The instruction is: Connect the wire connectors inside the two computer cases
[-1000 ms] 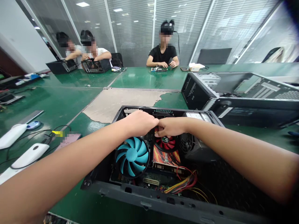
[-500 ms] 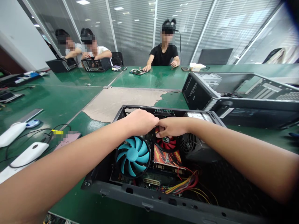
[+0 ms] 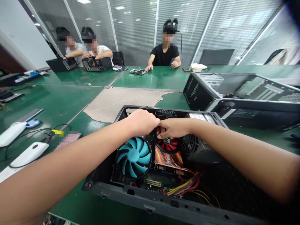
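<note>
An opened black computer case [image 3: 150, 204] lies on its side in front of me. My left hand [image 3: 142, 122], fingers curled, is over its far part, beyond a turquoise cooling fan [image 3: 133, 155]. Beside it my right hand [image 3: 174, 127] is closed, its fingertips meeting those of the left. Whatever the fingertips pinch is hidden behind the hands. Under my right hand sits a graphics card [image 3: 167, 157] with a red fan [image 3: 170, 145]. A bundle of coloured power cables [image 3: 185, 187] lies nearer me, by a white motherboard socket [image 3: 152, 182].
Another open black case [image 3: 201, 90] stands behind on the right. White devices [image 3: 29, 156], cables and a pink phone [image 3: 69, 140] lie on the left. Across the green table [image 3: 58, 103] three people sit; one touches a circuit board [image 3: 138, 72].
Both hands keep their place and closed pose over the case. The view has shifted very slightly. Across the table, the person's hand on the circuit board has moved a little.
</note>
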A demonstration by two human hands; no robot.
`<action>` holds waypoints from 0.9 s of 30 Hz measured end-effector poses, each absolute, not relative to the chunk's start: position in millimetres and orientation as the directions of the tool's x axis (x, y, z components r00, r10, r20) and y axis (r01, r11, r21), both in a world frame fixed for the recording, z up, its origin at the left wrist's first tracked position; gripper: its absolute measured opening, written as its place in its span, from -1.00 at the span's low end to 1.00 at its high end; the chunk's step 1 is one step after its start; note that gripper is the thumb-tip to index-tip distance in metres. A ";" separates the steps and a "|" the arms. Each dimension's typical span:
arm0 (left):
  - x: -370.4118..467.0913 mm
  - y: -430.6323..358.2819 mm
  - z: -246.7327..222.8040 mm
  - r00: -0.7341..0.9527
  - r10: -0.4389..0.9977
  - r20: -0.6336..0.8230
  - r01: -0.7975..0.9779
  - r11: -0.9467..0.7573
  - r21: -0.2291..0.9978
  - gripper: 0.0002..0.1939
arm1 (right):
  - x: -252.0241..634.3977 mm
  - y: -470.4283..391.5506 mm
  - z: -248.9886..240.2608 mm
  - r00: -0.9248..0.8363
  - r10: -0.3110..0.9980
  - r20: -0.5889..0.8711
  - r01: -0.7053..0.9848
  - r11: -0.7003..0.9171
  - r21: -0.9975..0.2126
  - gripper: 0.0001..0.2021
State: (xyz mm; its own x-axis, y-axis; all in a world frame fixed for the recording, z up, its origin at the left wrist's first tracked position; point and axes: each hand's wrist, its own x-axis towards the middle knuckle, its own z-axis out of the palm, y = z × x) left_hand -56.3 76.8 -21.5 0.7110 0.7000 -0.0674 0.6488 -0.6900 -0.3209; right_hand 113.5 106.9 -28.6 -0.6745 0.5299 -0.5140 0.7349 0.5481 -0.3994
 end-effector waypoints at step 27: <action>-58.9 76.4 -22.4 0.763 0.645 -0.038 0.606 -0.735 -0.304 -0.79 | 113.7 109.3 -30.3 -0.660 0.550 -0.512 0.744 0.573 -0.344 -0.73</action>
State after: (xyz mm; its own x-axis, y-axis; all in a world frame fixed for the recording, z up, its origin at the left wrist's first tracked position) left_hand -58.9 76.4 -22.4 0.7634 0.6449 -0.0379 0.6060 -0.7353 -0.3035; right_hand 113.7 109.3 -30.3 -0.6596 0.5500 -0.5123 0.7444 0.5725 -0.3437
